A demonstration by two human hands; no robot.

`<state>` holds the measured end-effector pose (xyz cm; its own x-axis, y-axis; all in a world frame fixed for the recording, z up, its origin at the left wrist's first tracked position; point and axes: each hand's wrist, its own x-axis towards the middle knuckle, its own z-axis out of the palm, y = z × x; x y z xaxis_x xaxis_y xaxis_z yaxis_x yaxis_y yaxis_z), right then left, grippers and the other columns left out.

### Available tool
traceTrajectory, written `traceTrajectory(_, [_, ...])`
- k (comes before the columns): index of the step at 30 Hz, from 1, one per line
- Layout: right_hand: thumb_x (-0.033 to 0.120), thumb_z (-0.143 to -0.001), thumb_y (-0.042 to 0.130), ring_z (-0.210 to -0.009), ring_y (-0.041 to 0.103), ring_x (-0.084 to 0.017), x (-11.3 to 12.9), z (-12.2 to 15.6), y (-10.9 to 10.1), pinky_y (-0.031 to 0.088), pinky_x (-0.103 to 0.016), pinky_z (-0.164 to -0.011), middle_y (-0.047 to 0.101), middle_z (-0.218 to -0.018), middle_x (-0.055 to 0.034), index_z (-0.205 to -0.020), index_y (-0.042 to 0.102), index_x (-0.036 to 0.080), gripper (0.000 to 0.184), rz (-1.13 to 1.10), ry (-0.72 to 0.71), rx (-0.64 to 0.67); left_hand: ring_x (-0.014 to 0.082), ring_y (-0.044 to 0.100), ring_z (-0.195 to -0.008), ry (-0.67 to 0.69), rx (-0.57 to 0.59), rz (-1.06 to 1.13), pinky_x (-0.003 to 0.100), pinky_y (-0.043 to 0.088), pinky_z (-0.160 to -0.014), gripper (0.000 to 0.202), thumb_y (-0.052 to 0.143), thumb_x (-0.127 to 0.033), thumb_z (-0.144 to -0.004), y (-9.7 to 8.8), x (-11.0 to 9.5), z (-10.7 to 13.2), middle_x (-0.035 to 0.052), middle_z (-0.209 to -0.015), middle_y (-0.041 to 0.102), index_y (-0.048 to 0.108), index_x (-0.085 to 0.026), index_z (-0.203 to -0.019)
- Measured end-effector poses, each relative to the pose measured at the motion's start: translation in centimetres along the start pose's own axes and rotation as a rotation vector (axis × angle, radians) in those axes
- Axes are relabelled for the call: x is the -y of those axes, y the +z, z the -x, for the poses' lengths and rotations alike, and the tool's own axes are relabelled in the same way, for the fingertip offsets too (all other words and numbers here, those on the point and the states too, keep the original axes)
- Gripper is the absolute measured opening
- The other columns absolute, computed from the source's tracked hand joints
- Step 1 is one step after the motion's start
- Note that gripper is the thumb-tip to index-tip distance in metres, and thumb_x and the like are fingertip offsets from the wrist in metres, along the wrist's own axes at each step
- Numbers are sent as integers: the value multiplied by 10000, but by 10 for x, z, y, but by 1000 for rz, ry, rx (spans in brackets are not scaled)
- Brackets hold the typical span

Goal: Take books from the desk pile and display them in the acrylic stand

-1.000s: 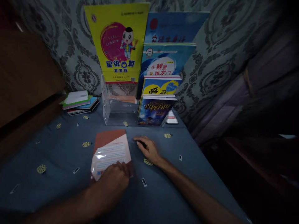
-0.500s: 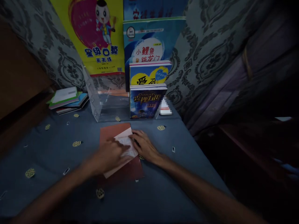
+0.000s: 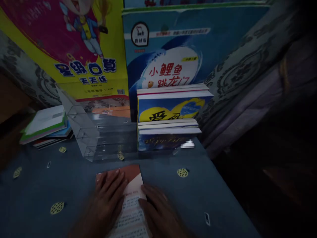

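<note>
Display rack (image 3: 85, 137): clear, glossy plastic
Red-brown and white book (image 3: 131, 215), in front of rack: smooth paper cover
Tablecloth (image 3: 205, 195), under rack: matt cloth
Curtain (image 3: 260, 89), right of rack: matt cloth
Book stack (image 3: 47, 120), left of rack: smooth paper

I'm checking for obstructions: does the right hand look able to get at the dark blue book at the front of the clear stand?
Probably yes: the right hand touches the booklet, and only patterned cloth shows between that hand and the dark blue book.
</note>
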<state>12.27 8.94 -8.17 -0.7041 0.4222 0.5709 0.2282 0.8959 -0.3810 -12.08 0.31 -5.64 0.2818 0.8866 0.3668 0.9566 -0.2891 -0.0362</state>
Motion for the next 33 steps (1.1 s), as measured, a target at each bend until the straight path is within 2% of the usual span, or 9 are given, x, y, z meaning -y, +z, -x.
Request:
traceTrajectory(4, [133,-896,518,-1206,652,-301,1,-1,-3,588,-466,-982,697,-1277,-169,-1292,587,227,413,-3,-13,44,257,505,-1398,16,13,-1,474,341,-1204,562,465,-221,-982,-2,5,1,87,-1481,567,418,-233,-1543])
traceTrajectory(9, [70,-906,484,-1310,564,-313,15,-8,-11,549,-503,-1035,666,-1327,-167,-1265,628,189,405,28,19,179,304,539,-1360,-150,80,9,572,399,-1126,462,391,-273,-1024,-5,3,4,103,-1452,593,526,-253,-1466])
traceTrajectory(16, [176,-957,517,-1340,536,-283,41,10,8,486,-522,-1097,671,-1302,-144,-1151,699,190,266,-65,135,20,311,460,-1428,-295,102,82,591,315,-1176,433,396,-247,-1006,-8,-10,3,126,-1485,557,589,-191,-1390])
traceTrajectory(19, [177,-954,516,-1285,570,-277,46,20,0,497,-518,-1067,695,-1248,-140,-1125,704,186,254,-67,146,-2,330,418,-1456,-289,118,143,640,269,-1180,441,399,-243,-1002,-8,-22,0,143,-1506,529,575,-178,-1400])
traceTrajectory(23, [119,-926,522,-1115,632,-276,44,19,-21,525,-500,-980,732,-1133,-125,-1094,709,179,258,-2,170,52,338,409,-1460,-269,108,254,703,199,-1175,435,392,-258,-1006,-4,-38,-9,161,-1516,513,579,-163,-1388])
traceTrajectory(25, [110,-920,530,-1147,615,-303,43,11,-27,488,-541,-1012,729,-1139,-138,-1092,713,170,258,79,172,82,320,441,-1441,-239,80,331,683,187,-1192,429,393,-238,-999,-1,-39,-13,158,-1491,544,589,-156,-1371])
traceTrajectory(27, [121,-931,527,-1226,580,-328,45,-1,-26,428,-578,-1075,710,-1199,-164,-1112,712,147,260,149,148,135,277,528,-1373,-217,30,431,606,258,-1205,424,385,-210,-987,2,-31,-14,134,-1420,618,601,-164,-1349])
traceTrajectory(30, [140,-960,503,-1304,551,-300,54,-26,-11,394,-523,-1141,650,-1341,-180,-1214,677,116,309,155,83,275,226,632,-1244,-277,-108,521,462,444,-1129,429,360,-181,-968,6,-9,-7,108,-1319,687,614,-168,-1313])
traceTrajectory(33, [161,-987,477,-1410,472,-268,63,-56,12,332,-490,-1205,562,-1473,-168,-1370,578,108,401,109,-3,407,227,649,-1200,-356,-225,476,433,501,-1077,423,361,-168,-945,8,12,4,112,-1271,700,613,-159,-1284])
